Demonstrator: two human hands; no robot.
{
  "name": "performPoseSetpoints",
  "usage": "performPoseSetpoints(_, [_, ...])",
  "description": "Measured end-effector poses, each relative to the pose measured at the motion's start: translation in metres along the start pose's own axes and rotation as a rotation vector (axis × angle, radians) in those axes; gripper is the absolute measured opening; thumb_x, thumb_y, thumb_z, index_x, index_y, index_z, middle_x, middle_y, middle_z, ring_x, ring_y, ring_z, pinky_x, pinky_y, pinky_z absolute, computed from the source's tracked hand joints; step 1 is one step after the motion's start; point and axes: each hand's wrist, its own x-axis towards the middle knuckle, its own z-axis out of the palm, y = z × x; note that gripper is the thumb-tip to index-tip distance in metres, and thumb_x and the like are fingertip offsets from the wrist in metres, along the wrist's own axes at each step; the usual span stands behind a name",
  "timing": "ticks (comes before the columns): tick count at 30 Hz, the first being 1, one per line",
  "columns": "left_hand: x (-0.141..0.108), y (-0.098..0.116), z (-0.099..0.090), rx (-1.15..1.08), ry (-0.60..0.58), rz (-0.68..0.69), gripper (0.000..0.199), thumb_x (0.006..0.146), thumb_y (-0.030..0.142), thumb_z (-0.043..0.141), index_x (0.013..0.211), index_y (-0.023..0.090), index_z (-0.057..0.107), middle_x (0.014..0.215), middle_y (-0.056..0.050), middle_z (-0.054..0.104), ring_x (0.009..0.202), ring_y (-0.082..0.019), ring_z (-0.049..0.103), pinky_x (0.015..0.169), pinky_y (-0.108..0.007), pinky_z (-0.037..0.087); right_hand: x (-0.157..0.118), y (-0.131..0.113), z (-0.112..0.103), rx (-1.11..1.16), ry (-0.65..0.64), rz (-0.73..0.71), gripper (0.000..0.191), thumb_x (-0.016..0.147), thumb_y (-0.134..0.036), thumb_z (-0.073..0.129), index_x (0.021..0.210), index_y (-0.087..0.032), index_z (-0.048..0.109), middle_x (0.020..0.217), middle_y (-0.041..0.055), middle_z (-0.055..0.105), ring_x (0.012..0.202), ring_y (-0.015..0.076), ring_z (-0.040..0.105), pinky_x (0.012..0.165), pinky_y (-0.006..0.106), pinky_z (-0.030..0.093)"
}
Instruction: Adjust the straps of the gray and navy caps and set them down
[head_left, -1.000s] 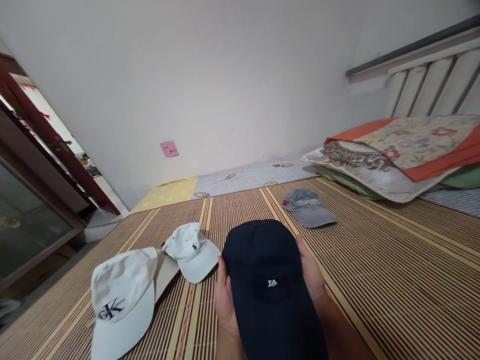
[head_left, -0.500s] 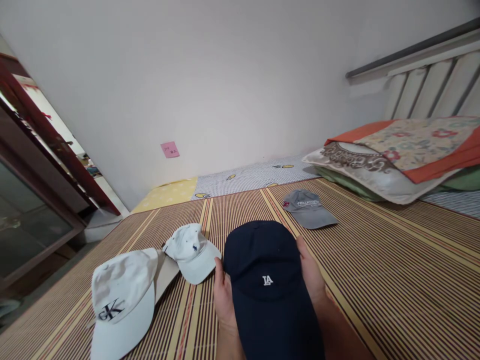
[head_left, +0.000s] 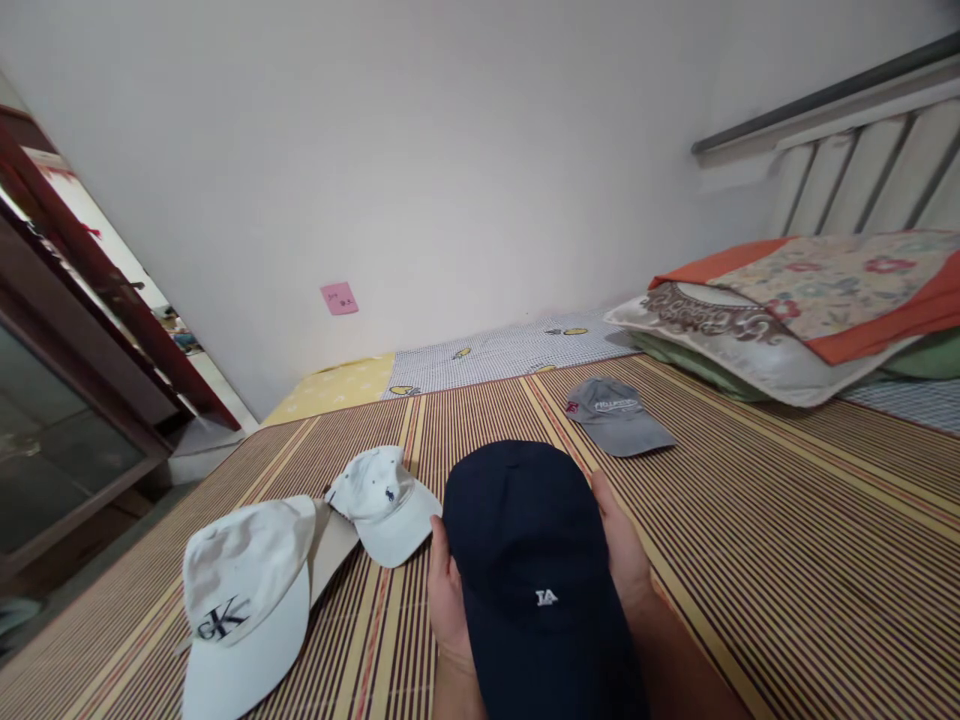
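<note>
Between my two hands is a navy baseball cap (head_left: 529, 530) with small white letters on its front, its brim toward me and running out of the bottom of the view. My left hand (head_left: 448, 590) grips its left side, thumb along the edge. On the other side my right hand (head_left: 624, 550) holds the cap's right edge; most fingers of both hands are hidden beneath it. Just left of the navy cap lies a white cap (head_left: 382, 505) with a small dark emblem. Nearer to me, a larger white cap (head_left: 247, 590) with black letters partly covers a beige brim (head_left: 330, 555).
A grey cap (head_left: 619, 415) lies farther back on the striped bamboo mat (head_left: 750, 520). Stacked pillows (head_left: 810, 310) occupy the right, below a radiator (head_left: 862, 170). A pink note (head_left: 340, 298) is stuck to the white wall. Off to the left stands a glass-fronted cabinet (head_left: 60, 440).
The navy cap has tilted in my hands, so its white letters sit lower and slightly to the right, with more of the crown's top showing. The other caps have stayed in place.
</note>
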Motion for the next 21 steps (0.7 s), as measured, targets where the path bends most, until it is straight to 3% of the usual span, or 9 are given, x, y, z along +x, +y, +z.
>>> performPoseSetpoints(4, [-0.003,0.004,0.003,-0.026,-0.022,-0.039,0.071,0.103,0.065,0.006,0.153,0.034,0.045,0.160,0.005,0.048,0.156,-0.019,0.030,0.132,-0.037,0.000,-0.001,0.001,0.001,-0.001,-0.004,0.048,0.072,0.108,-0.063,0.019,0.133,-0.020,0.071,0.132,0.0119,0.075,0.134,0.0266,0.062,0.122,0.052,0.035])
performPoseSetpoints(8, [0.001,0.005,0.017,-0.084,-0.105,-0.054,0.071,0.105,0.058,0.001,0.152,0.033,0.046,0.161,0.007,0.043,0.157,-0.015,0.025,0.128,-0.034,-0.012,0.000,0.000,0.002,0.006,-0.003,0.044,0.072,0.108,-0.062,0.019,0.128,-0.021,0.075,0.132,0.0115,0.075,0.132,0.0268,0.063,0.122,0.052,0.034])
performPoseSetpoints(14, [0.007,0.005,0.036,-0.093,-0.180,-0.079,0.074,0.105,0.055,-0.003,0.151,0.032,0.050,0.155,0.001,0.055,0.155,-0.018,0.033,0.131,-0.037,-0.006,0.001,0.000,-0.002,0.011,0.047,0.017,0.067,0.109,-0.058,0.024,0.125,-0.020,0.076,0.126,0.0108,0.078,0.131,0.0270,0.064,0.120,0.051,0.038])
performPoseSetpoints(18, [0.007,0.003,0.041,-0.075,-0.208,-0.029,0.082,0.101,0.064,-0.004,0.149,0.031,0.054,0.155,-0.002,0.056,0.159,-0.020,0.022,0.130,-0.043,-0.008,-0.001,-0.001,-0.001,0.036,0.062,0.058,0.069,0.106,-0.064,0.025,0.121,-0.021,0.078,0.120,0.0103,0.080,0.131,0.0286,0.064,0.119,0.053,0.041])
performPoseSetpoints(21, [0.006,-0.002,0.036,-0.062,-0.164,-0.028,0.085,0.098,0.072,0.001,0.148,0.031,0.056,0.161,-0.002,0.049,0.161,-0.023,0.010,0.130,-0.047,-0.009,-0.001,-0.001,0.001,0.048,0.064,0.062,0.072,0.105,-0.066,0.025,0.115,-0.021,0.080,0.118,0.0106,0.081,0.130,0.0293,0.065,0.119,0.053,0.041])
